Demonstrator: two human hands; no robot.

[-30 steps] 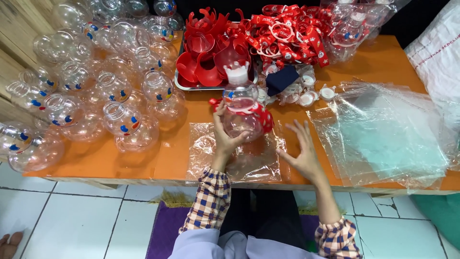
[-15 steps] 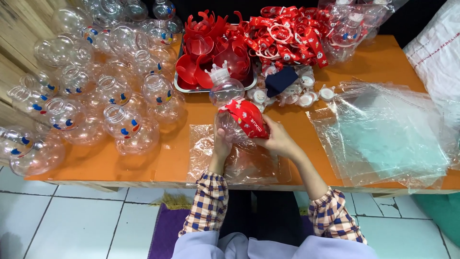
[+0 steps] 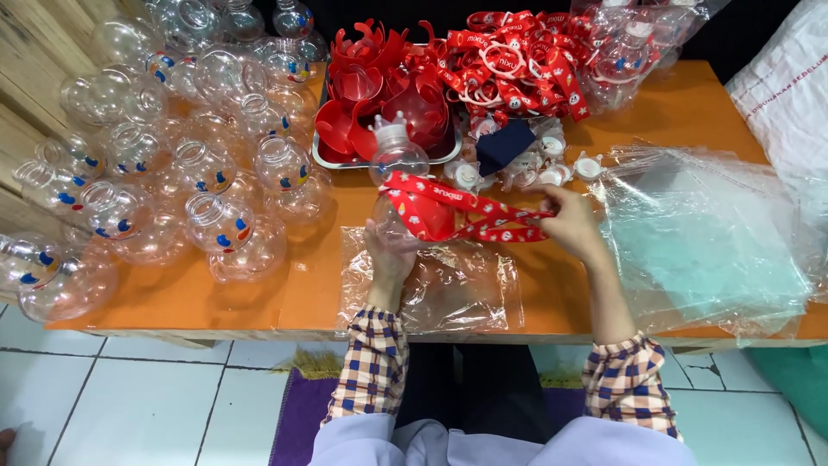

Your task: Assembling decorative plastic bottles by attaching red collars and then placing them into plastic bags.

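Currently left hand gripped the clear bottle at frame center over the orange surface; right hand fingers pinched the red strap taut. Risk: strap slipping off if tension dropped

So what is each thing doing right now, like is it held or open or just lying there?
Clear bottle: upright, white cap on, held by left hand.
Red strap: stretched out sideways, pinched by right hand.
Clear bag: flat under the bottle.
Empty bottles: uncapped, piled at left.
Metal tray: full of red parts.
Stack of bags: lying flat.
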